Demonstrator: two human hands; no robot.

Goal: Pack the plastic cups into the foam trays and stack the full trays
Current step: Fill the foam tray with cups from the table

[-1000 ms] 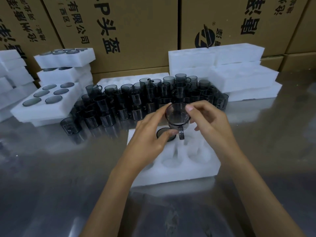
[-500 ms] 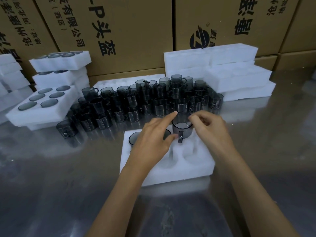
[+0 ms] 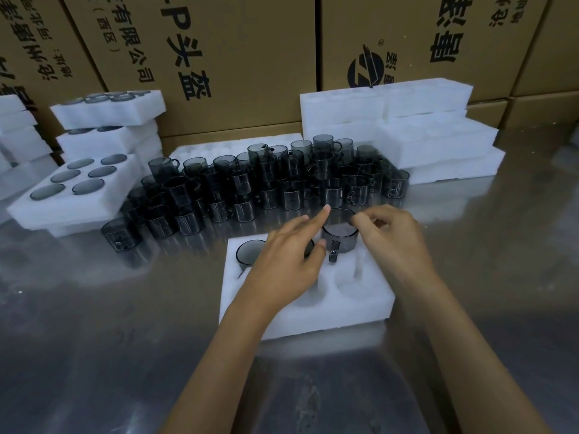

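Centre frame: left hand [image 3: 286, 258] and right hand [image 3: 387, 236] pinch a cup [image 3: 340, 234] by its rim, seating it in a tray [image 3: 360, 305]; light, rigid, probably slippery plastic.

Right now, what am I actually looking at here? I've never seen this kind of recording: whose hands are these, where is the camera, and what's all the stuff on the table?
There is no machine: a person wears a camera on the head, looking down at their own bare hands. On the shiny table lies a white foam tray with round pockets. The left hand and right hand pinch a dark see-through cup, which sits partly in a far pocket. Another cup already sits in the tray. Behind stand many loose cups, filled trays at left, empty trays at right, and cardboard boxes.
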